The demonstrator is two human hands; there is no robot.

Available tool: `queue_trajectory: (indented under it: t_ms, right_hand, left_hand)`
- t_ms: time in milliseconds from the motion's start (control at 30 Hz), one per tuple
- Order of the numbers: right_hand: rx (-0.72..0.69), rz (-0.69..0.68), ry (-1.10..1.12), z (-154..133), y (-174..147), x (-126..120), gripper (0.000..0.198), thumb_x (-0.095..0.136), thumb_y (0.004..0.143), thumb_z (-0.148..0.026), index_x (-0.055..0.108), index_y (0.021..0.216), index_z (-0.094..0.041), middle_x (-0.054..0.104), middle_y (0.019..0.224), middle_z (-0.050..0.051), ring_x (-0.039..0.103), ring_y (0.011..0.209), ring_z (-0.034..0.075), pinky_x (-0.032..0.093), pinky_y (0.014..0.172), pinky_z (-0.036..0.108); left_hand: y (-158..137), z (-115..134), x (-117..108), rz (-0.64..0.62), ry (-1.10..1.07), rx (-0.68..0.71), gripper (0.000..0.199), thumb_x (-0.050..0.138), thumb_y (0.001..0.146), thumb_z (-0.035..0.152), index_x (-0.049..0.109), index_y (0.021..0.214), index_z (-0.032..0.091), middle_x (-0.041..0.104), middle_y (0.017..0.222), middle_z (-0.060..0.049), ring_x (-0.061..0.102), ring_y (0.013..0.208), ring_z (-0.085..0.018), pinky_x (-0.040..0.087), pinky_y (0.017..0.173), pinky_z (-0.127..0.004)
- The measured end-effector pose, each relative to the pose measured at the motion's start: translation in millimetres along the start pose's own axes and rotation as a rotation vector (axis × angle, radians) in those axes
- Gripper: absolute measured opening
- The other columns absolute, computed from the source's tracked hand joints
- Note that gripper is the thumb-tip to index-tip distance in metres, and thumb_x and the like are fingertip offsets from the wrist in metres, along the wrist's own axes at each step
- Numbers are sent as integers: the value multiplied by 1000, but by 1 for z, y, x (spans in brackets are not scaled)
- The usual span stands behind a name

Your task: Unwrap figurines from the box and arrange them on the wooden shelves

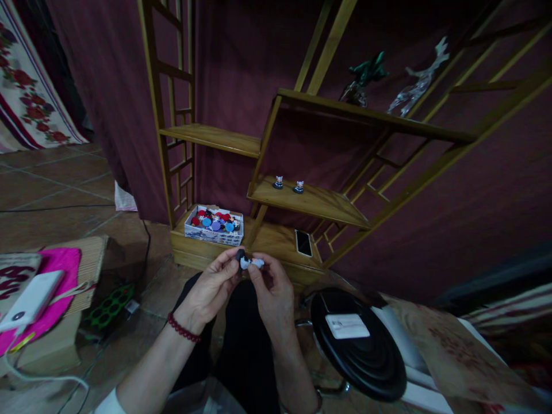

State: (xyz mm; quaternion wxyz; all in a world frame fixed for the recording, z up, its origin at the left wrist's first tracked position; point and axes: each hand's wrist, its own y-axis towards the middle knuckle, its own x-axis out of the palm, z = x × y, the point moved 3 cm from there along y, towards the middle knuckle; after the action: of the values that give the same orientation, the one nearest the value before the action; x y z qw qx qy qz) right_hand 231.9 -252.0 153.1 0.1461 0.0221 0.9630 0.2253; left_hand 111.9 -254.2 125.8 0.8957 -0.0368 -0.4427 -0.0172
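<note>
Above my lap, both hands hold one small toy figurine point(252, 263) between them, white with a dark round base. My left hand point(215, 286), with a red bead bracelet on the wrist, pinches the dark base end. The fingers of my right hand point(272, 283) are closed on the white end. Just beyond my hands, a box point(213, 236) on the low shelf holds several small figurines with red, blue, purple and black parts. Two similar figurines, one figurine point(278, 183) and another figurine point(298, 187), stand upright on the middle shelf.
A phone point(303, 243) lies on the low shelf. On the upper right shelf point(375, 115) stand a green ornament point(366, 72) and a clear ornament point(420, 80). A black round stool point(357, 356) is at my right. To the left, a white device point(32, 300) rests on pink cloth.
</note>
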Motion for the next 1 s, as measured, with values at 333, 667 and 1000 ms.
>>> queue_trajectory:
  t_ms: [333, 667, 1000]
  right_hand:
    - [37, 12, -101, -6, -2, 9, 21, 52, 78, -36, 57, 89, -19, 63, 85, 4, 58, 75, 15, 47, 68, 26]
    - [50, -63, -253, 0, 4, 11, 25, 49, 78, -41, 56, 91, -20, 60, 69, -1, 56, 59, 12, 43, 56, 22]
    - [-47, -165, -367, 8, 9, 21, 25, 40, 84, -36, 60, 79, -23, 63, 72, 0, 57, 68, 13, 41, 62, 22]
  left_hand:
    - [-7, 1, -7, 33, 30, 59, 35, 70, 64, 13, 63, 98, 17, 62, 90, -2, 56, 81, -9, 42, 76, -18]
    - [0, -13, -17, 39, 36, -30, 25, 69, 67, 25, 64, 89, 15, 63, 88, -3, 57, 76, -10, 44, 69, -19]
    - [5, -25, -30, 174, -73, -109, 14, 68, 68, 22, 64, 78, 13, 63, 76, -1, 55, 60, -7, 45, 58, -17]
